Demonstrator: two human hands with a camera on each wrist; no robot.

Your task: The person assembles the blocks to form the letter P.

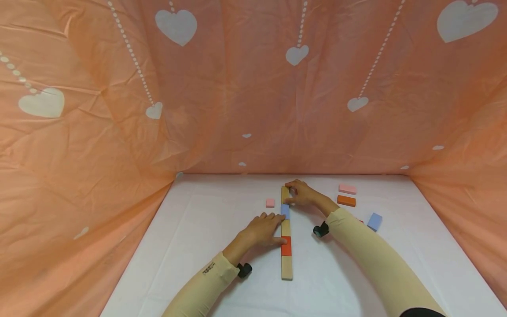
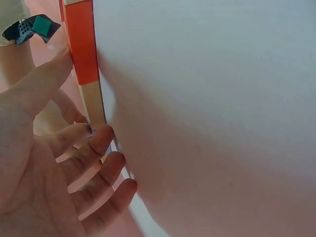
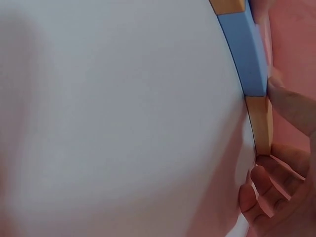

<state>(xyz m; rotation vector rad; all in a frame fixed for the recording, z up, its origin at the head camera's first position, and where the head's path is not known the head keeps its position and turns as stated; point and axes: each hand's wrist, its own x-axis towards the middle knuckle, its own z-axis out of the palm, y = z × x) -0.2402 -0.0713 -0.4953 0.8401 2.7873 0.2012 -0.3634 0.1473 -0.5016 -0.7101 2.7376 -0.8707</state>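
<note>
A straight line of blocks runs away from me along the white table. From far to near come a plain wooden block (image 1: 283, 194), a blue block (image 1: 284, 212), a second wooden block (image 1: 285, 228), a red block (image 1: 287, 250) and a third wooden block (image 1: 287, 268). My left hand (image 1: 261, 231) lies along the line's left side, thumb touching the red block and fingertips reaching the blue one. At the far end, my right hand (image 1: 304, 193) pinches the farthest wooden block, its index finger at the far end and thumb near the joint with the blue block.
Left of the line lies a small pink block (image 1: 270, 203). Off to the right are a longer pink block (image 1: 347, 189), an orange block (image 1: 346, 201) and another blue block (image 1: 374, 221). A red piece peeks out beside the right sleeve. An orange curtain (image 1: 261, 154) borders the table's back.
</note>
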